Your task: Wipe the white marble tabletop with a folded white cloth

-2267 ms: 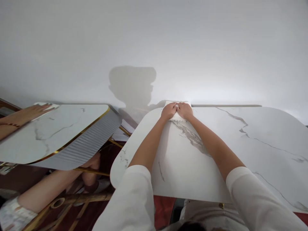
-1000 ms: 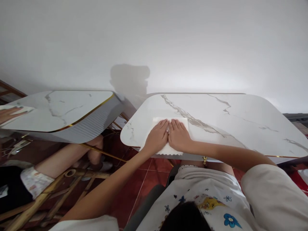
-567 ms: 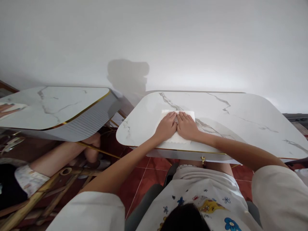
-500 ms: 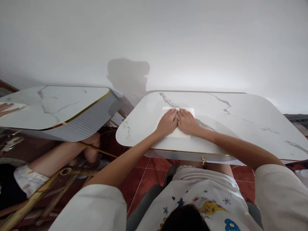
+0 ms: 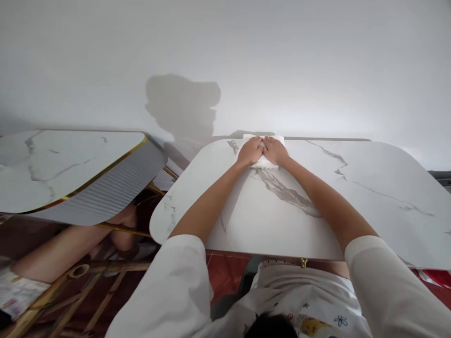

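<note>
A white cloth [image 5: 264, 162] lies spread at the far edge of a marble-patterned white table top [image 5: 232, 211]. My left hand [image 5: 251, 151] presses flat on its left part, fingers stretched out. Beside it, my right hand [image 5: 275, 151] lies palm down on the right part, also with fingers extended. The two hands nearly meet at the thumbs. Both arms reach straight forward across the table. Beneath the palms, the middle of the cloth is hidden.
A grey-white wall [image 5: 282, 70] rises right behind the table. To the left stands a second marble-patterned table [image 5: 84, 159] with a gold edge and ribbed side. Another person's leg [image 5: 63, 249] and a bamboo chair [image 5: 88, 281] are below it. A small gold knob [image 5: 304, 263] sits at the front.
Both hands have pushed the cloth forward, from the middle of the table top to its far edge by the wall. The arms are straighter, and the view has shifted slightly.
</note>
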A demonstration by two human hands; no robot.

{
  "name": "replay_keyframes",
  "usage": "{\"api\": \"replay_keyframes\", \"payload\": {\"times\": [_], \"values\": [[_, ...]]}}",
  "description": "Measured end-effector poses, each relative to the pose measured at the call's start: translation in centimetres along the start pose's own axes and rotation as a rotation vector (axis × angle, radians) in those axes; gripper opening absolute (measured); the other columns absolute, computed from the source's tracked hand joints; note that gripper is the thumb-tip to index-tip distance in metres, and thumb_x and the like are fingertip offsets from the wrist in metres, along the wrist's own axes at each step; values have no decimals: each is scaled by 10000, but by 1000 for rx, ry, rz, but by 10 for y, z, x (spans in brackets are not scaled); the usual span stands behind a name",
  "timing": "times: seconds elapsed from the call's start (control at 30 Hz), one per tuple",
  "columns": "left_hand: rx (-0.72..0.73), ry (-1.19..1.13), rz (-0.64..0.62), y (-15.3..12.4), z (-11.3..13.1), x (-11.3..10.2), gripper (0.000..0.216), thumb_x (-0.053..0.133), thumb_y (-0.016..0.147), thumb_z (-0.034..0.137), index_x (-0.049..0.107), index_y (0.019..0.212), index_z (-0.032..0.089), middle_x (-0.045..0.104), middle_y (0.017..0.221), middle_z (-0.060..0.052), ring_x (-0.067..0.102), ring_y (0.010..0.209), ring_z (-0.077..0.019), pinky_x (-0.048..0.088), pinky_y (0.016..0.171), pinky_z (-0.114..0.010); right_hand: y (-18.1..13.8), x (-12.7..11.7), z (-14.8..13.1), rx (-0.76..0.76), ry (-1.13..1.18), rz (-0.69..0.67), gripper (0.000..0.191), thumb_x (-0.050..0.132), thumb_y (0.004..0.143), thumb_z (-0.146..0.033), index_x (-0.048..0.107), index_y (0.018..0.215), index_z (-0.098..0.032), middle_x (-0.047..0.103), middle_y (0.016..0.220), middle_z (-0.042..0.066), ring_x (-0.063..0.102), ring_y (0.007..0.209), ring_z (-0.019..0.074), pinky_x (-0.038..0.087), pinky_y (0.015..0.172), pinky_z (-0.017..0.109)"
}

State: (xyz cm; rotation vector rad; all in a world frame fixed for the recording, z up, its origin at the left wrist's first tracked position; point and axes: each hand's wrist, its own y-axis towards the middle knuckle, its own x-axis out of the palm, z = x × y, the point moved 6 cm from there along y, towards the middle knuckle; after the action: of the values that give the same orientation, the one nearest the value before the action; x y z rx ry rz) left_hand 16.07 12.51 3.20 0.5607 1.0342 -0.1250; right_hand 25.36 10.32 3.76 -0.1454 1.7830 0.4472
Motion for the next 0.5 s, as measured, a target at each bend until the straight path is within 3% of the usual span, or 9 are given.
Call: {"api": "replay_keyframes", "payload": {"times": [0.1,0.27,0.5], "values": [[4,-11,1,19,-9,4,435,372,847,173,556,1241,161,539,1359,-85,448,1285,-224,323,1104,-365,18,-1,9,19,9,21,509,313,931,-176,394,1410,-27,388,1484,159,326,1374,252,220,1117,355],[4,2,-11,38,-16,6,378,342,864,173,618,1122,158,627,1223,-99,551,1132,-248,408,994,-370,36,-3,19,66,28,61,402,319,939,-202,582,1222,-92,625,1243,135,548,1149,261,365,997,370],[-2,14,-10,43,-17,7,356,347,859,156,629,1075,174,644,1180,-91,563,1100,-247,414,970,-364,42,0,22,64,15,82,406,304,950,-206,572,1231,-90,624,1238,138,546,1139,267,360,986,371]]}}
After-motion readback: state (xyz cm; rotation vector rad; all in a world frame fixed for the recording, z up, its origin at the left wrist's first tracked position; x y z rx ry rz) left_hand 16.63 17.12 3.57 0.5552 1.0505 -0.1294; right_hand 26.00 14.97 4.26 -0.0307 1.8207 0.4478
